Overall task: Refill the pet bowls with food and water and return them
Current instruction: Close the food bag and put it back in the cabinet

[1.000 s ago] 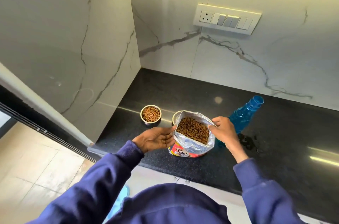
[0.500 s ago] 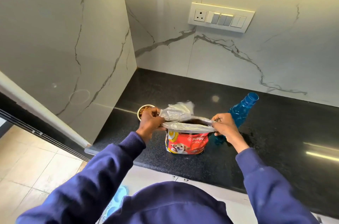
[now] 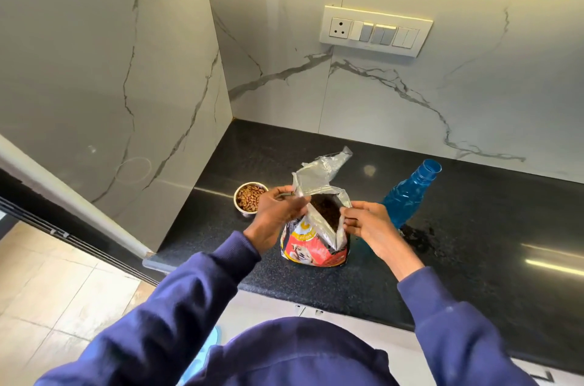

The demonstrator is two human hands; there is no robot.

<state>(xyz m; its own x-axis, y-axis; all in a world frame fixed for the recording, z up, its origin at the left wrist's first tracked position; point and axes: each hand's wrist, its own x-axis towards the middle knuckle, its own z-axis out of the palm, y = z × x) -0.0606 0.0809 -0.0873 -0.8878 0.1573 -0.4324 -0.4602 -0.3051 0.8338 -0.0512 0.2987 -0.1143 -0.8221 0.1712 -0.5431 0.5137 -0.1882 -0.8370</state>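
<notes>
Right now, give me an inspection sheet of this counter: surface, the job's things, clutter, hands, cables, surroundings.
Surface: black stone counter; what looks like a wet patch beside the bottle.
Job's things: steel bowl filled with kibble; food bag upright, top open; blue bottle uncapped, right of the bag.
Clutter: nothing seen.
Hands: left hand and right hand each pinch the bag's top edge.
Cables: nothing seen.
Surroundings: marble-look walls, switch panel, tiled floor.
</notes>
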